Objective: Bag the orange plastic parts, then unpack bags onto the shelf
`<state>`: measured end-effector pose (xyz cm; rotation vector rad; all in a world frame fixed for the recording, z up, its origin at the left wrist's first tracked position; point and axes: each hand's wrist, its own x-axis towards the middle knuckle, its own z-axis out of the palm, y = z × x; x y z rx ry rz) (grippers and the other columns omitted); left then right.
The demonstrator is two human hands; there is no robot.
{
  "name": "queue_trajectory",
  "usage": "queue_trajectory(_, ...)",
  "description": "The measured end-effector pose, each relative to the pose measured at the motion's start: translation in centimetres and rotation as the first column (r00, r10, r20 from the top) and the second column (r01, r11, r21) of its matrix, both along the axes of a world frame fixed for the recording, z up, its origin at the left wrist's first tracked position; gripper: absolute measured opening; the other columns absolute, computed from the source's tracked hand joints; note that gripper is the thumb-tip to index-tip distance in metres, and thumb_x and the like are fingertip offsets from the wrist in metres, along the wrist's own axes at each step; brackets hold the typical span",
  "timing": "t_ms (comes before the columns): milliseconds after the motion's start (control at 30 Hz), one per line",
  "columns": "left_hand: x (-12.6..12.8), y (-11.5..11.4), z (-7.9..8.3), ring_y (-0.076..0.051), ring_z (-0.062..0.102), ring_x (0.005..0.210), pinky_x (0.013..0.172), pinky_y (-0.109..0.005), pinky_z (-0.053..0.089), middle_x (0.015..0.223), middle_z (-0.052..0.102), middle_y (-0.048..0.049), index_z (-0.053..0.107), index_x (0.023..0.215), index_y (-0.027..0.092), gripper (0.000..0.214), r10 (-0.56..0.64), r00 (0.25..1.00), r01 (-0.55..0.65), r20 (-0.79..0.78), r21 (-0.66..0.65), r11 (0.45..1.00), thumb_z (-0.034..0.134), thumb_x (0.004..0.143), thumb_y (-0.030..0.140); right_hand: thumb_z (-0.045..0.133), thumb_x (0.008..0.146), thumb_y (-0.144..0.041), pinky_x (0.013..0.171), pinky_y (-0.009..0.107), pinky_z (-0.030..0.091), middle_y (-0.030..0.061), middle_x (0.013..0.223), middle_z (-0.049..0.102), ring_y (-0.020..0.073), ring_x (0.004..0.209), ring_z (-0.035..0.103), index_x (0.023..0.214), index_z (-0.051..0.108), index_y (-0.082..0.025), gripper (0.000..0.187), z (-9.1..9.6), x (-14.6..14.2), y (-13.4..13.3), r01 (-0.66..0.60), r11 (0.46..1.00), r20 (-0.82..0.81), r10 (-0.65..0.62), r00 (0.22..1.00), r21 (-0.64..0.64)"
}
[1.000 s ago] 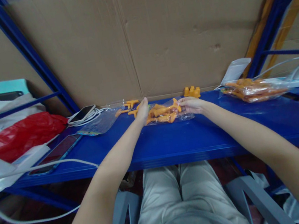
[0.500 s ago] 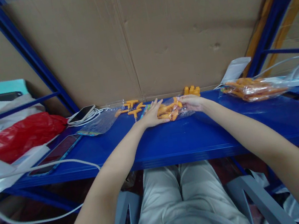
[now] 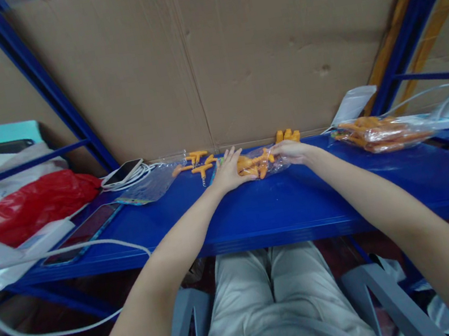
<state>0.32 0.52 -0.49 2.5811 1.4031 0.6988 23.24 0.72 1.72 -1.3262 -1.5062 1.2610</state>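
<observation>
A clear plastic bag with orange plastic toy parts inside lies on the blue shelf between my hands. My left hand rests on the left end of the bag, fingers stretched out and thumb along its near side. At the other end, my right hand is closed on the bag's edge; some of its fingertips are hidden. Left of my left hand lie several loose orange T-shaped pieces, at least one with a dark screw-like shaft. A block of orange pieces sits behind my right hand.
A flat clear bag lies left of the loose pieces, near a phone with a white cable. Another phone, a red bag and a white power strip are further left. At right is a filled bag of orange parts. Cardboard stands behind.
The orange parts inside the bag have shifted and lie differently between my hands. My left thumb has moved slightly to the right along the bag. My right hand stays nearly in place.
</observation>
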Motion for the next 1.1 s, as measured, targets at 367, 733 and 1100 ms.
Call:
queue_trajectory(367,-4.7,3.0,-0.6,-0.037,0.002,0.149,0.119,-0.050,0.018,0.163,0.004,-0.0189,0.009,0.156,0.020,0.132,-0.001,0.998,-0.013,-0.062,-0.235,0.972,0.075,0.053,0.070,0.071,0.080,-0.023,0.089,0.037,0.048,0.0079,0.088,0.069,0.0176,0.088,0.064,0.071,0.059,-0.017,0.016,0.1,0.3,-0.3,-0.089,0.996,0.025,0.089,0.996,0.018)
queue_trajectory(733,-3.8,2.9,-0.8,-0.031,0.007,0.150,0.121,-0.044,0.017,0.162,0.014,-0.0185,0.017,0.154,0.015,0.118,0.034,0.999,-0.041,-0.038,-0.201,0.979,0.071,0.062,0.064,0.082,0.069,-0.037,0.077,0.037,0.051,0.0093,0.085,0.069,0.0187,0.080,0.065,0.073,0.064,-0.017,0.027,-0.6,0.0,0.5,-0.074,0.995,0.094,0.068,0.993,0.062)
queue_trajectory(1100,-3.3,2.1,-0.7,-0.035,0.008,0.150,0.120,-0.048,0.015,0.162,0.017,-0.0148,0.020,0.154,0.021,0.118,-0.019,1.000,0.019,0.000,-0.180,0.984,0.071,0.059,0.070,0.079,0.067,-0.050,0.070,0.038,0.053,0.0105,0.064,0.064,0.0227,0.075,0.064,0.062,0.060,-0.018,0.037,-1.1,-0.6,0.4,-0.103,0.986,0.295,0.061,0.954,0.129)
